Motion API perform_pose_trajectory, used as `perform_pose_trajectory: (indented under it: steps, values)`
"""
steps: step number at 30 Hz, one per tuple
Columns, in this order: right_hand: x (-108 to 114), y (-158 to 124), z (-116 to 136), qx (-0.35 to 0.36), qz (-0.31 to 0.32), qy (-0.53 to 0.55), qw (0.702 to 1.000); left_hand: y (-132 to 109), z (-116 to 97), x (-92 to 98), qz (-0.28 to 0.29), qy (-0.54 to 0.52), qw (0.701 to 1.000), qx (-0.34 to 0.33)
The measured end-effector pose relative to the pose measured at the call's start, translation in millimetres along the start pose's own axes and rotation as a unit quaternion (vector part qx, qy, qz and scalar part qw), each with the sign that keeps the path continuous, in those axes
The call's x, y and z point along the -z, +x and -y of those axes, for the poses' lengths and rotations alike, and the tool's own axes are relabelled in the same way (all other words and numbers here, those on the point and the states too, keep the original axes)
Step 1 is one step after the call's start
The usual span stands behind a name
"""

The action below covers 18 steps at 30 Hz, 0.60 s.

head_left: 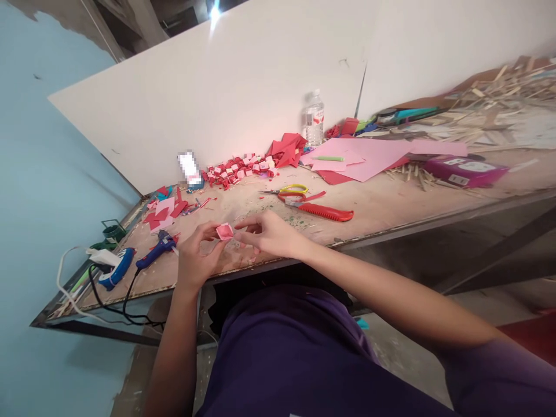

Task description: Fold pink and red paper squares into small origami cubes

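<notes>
A small pink folded-paper box (225,231) is held just above the near edge of the workbench, its hollow side facing me. My left hand (197,252) pinches it from the left between thumb and fingers. At the box's right corner, the thumb and index finger of my right hand (269,234) close in a pinch, with the other fingers curled below. Beyond my hands lie scissors (293,194) with yellow and orange handles and a red utility knife (325,211). A blue glue gun (156,249) rests left of my left hand.
Many small red and pink paper pieces (238,169) are heaped along the white board. Pink paper sheets (373,153), a green pen (329,158) and a plastic bottle (314,119) stand or lie farther right. A blue power strip (116,269) with cables sits at the left edge.
</notes>
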State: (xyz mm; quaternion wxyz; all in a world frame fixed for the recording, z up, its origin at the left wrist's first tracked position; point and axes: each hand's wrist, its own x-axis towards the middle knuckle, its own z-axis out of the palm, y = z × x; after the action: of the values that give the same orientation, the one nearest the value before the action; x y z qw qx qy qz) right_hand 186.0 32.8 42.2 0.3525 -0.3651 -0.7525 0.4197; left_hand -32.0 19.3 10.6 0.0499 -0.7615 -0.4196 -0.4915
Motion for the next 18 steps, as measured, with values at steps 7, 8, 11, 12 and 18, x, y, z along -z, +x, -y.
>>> perform_pose_trajectory:
  steps: [7, 8, 11, 12, 18]
  values:
    - [7.3, 0.8, -3.8, 0.022, -0.003, -0.041, 0.999, 1.0, -0.3, -2.0, 0.006, 0.035, 0.999, 0.008]
    - [9.1, 0.8, -3.6, 0.031, -0.004, -0.054, 0.998, 1.5, 0.0, -1.3, 0.009, 0.05, 0.999, 0.011]
    - [19.8, 0.7, -1.1, 0.047, -0.005, -0.089, 0.995, 4.2, 2.8, 5.8, 0.043, 0.12, 0.991, 0.046]
    - [25.7, 1.1, 0.3, 0.046, -0.003, -0.103, 0.994, 5.4, 5.2, 9.8, 0.063, 0.145, 0.985, 0.062]
    - [88.7, 25.5, 1.3, 0.011, -0.096, -0.347, 0.933, 12.8, 36.5, 36.2, 0.129, 0.273, 0.945, 0.124]
